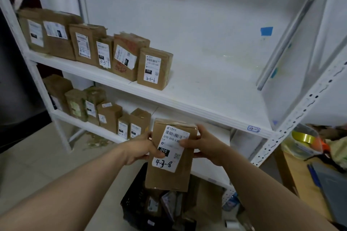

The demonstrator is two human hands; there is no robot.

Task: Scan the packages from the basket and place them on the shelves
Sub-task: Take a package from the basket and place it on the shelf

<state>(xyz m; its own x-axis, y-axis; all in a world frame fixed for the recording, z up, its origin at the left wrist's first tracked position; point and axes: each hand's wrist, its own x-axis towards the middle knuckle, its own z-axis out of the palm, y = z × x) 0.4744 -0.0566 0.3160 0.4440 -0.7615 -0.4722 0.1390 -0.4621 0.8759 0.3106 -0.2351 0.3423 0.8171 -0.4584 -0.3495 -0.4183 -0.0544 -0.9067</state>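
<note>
My left hand and right hand grip a labelled box above the basket at six o'clock; I should shelve it upright, label outward.

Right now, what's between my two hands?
In the head view, a brown box with a white label, held by your left hand and right hand.
</note>
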